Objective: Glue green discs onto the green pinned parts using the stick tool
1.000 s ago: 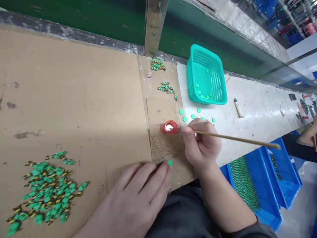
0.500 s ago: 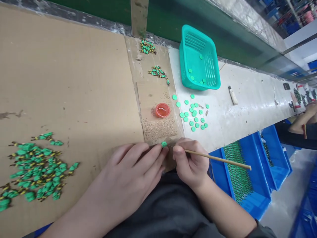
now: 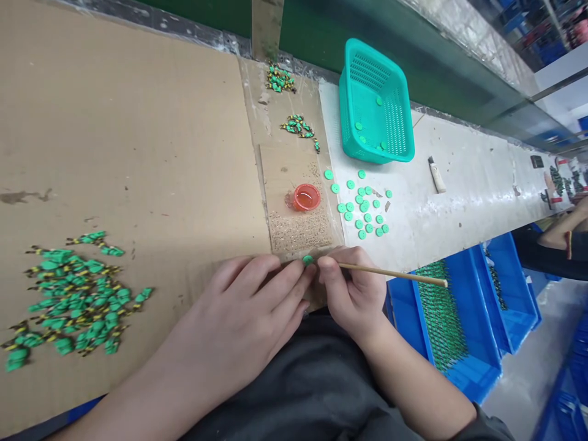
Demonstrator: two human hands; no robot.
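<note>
A small round green disc (image 3: 308,260), like a button, is pinched between the fingertips of my left hand (image 3: 257,306). My right hand (image 3: 356,294) grips a thin wooden stick (image 3: 395,274) close to the disc; its inner tip is hidden by my fingers. Just beyond my hands, a small red cup (image 3: 306,197) with liquid in it stands on a cardboard piece (image 3: 285,162) speckled with dried dabs. Several similar green discs (image 3: 364,206) lie loose on the white surface to the right of the cup.
A turquoise basket (image 3: 345,138) holds a few discs. Green, yellow and black small figures lie in a large pile (image 3: 82,300) at left and smaller piles (image 3: 280,78) at the back. A white tube (image 3: 437,176) lies at right. Blue bins (image 3: 480,361) stand below the edge; another person's arm (image 3: 563,223) is far right.
The stick's outer end has swung upward and left in the picture as my right hand turned slightly. My left hand keeps the disc pinched. The whole view has shifted a little.
</note>
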